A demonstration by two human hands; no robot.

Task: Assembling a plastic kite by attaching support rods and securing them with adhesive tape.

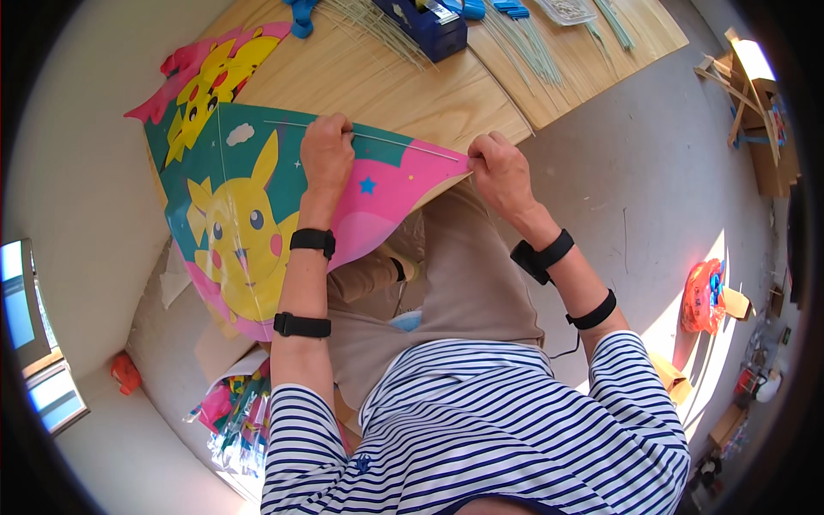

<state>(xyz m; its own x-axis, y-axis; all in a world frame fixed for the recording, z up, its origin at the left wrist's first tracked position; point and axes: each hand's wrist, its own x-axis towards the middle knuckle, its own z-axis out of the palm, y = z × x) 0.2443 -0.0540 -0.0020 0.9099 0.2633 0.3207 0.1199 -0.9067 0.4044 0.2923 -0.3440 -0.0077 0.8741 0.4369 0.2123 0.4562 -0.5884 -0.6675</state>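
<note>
Right hand (498, 172) pinching kite (257, 202) corner, left hand (330, 154) clasping its edge, blue tape dispenser (433, 36), sticks (378, 27) beyond

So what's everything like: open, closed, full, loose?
Kite: spread open
White rod: straight, along kite's upper edge
Left fingers: closed at kite's upper edge
Right fingers: pinching kite's corner
Blue tape dispenser: standing upright
Thin sticks: loosely bunched
Red bag: filled
Clear tub: filled, lid unclear
Black armbands: fastened

You can see a window (57, 399) at lower left. Toward the right edge, you have a red plastic bag (698, 305) and, higher, a cardboard box (772, 167).
</note>
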